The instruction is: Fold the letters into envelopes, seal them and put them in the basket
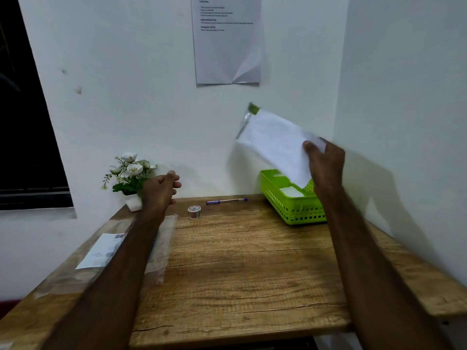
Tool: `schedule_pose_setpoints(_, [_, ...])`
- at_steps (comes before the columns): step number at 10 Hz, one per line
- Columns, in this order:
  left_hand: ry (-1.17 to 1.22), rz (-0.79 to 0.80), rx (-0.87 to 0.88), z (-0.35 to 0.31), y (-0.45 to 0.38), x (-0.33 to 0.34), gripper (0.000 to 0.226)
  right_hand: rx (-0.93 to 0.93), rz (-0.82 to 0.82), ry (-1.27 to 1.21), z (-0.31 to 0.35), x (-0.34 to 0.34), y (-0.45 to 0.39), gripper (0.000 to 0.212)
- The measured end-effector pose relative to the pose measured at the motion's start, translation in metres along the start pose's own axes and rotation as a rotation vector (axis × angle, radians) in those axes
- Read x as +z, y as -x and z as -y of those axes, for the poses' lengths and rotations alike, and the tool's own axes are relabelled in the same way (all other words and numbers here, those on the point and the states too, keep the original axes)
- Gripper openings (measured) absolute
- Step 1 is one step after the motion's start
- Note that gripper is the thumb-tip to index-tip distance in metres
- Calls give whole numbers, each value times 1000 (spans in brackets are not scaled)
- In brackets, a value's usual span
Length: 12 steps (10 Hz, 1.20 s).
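Note:
My right hand (324,161) grips a white envelope (274,142) by its lower right end and holds it tilted in the air above the green basket (290,207) at the table's back right. The envelope is motion-blurred, and a green-capped object shows just behind its top corner. White envelopes lie inside the basket. My left hand (161,188) hovers over the table's back left with fingers loosely curled and nothing in it. A clear plastic sleeve with a white printed sheet (103,251) lies under my left forearm.
A roll of tape (194,212) and a purple pen (226,201) lie near the wooden table's (240,269) back edge. A small white pot of artificial flowers (130,178) stands at the back left. A printed sheet (227,39) hangs on the wall.

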<state>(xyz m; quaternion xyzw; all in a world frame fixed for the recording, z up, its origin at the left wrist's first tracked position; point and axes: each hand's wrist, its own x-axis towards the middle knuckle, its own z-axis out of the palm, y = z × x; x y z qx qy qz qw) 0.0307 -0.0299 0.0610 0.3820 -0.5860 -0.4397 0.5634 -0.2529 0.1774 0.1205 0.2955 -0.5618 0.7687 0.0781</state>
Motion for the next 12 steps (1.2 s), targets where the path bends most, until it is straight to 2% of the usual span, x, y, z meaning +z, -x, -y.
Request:
schedule_pose_setpoints(1, [-72, 20, 34, 3, 0, 1, 26, -234, -117, 261, 5, -8, 0, 27])
schedule_pose_setpoints(2, [-143, 24, 66, 6, 1, 3, 28, -377, -98, 420, -2, -8, 1, 27])
schedule_pose_setpoints(3, [-178, 14, 95, 7, 3, 4, 28, -402, 72, 588, -16, -9, -1, 28])
schedule_pose_setpoints(5, [-217, 19, 114, 7, 5, 4, 29, -241, 409, 833, -33, -11, 3, 36])
schedule_pose_setpoints(6, [-255, 63, 109, 11, 6, 6, 28, -140, 497, 863, -37, -10, 5, 36])
schedule_pose_setpoints(7, [-344, 95, 119, 14, 7, 9, 30, -106, 544, 926, -34, -9, 8, 23])
schedule_pose_setpoints(10, [-514, 162, 205, 13, 20, 17, 33, -49, 657, 1001, -38, -4, 11, 47])
schedule_pose_setpoints(11, [-523, 171, 209, 12, 23, 19, 33, -10, 678, 977, -42, -4, 10, 51])
schedule_pose_setpoints(12, [-550, 152, 194, 11, 25, 19, 33, 30, 623, 824, -45, -3, 9, 46])
